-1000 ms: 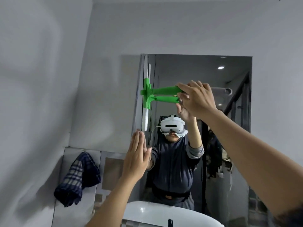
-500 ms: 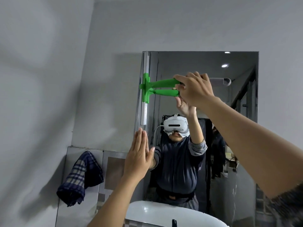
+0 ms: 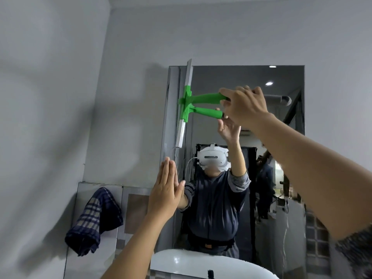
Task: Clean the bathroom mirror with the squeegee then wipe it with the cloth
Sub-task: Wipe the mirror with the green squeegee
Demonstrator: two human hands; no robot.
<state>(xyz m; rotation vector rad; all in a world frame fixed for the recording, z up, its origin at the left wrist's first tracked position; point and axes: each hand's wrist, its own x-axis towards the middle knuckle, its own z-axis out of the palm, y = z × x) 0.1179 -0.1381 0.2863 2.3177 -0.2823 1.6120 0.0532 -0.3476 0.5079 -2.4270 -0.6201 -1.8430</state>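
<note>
The mirror (image 3: 281, 125) hangs on the grey wall ahead. A green squeegee (image 3: 203, 98) with a long pale blade stands upright against the glass near the mirror's left edge, its blade top reaching just above the frame. My right hand (image 3: 244, 106) is shut on the end of its handle. My left hand (image 3: 166, 189) is flat, fingers together, pressed on the mirror's lower left edge. The dark blue checked cloth (image 3: 94, 220) hangs on the tiled wall at lower left, apart from both hands.
A white basin (image 3: 187, 262) sits below the mirror at the bottom of the view. Grey tiles (image 3: 134, 208) line the wall beside the cloth. The mirror reflects a person in a headset and a dark room behind.
The squeegee has shifted a little to the right, away from the mirror's left edge, with my right hand still on its handle. My left hand has stayed flat on the glass.
</note>
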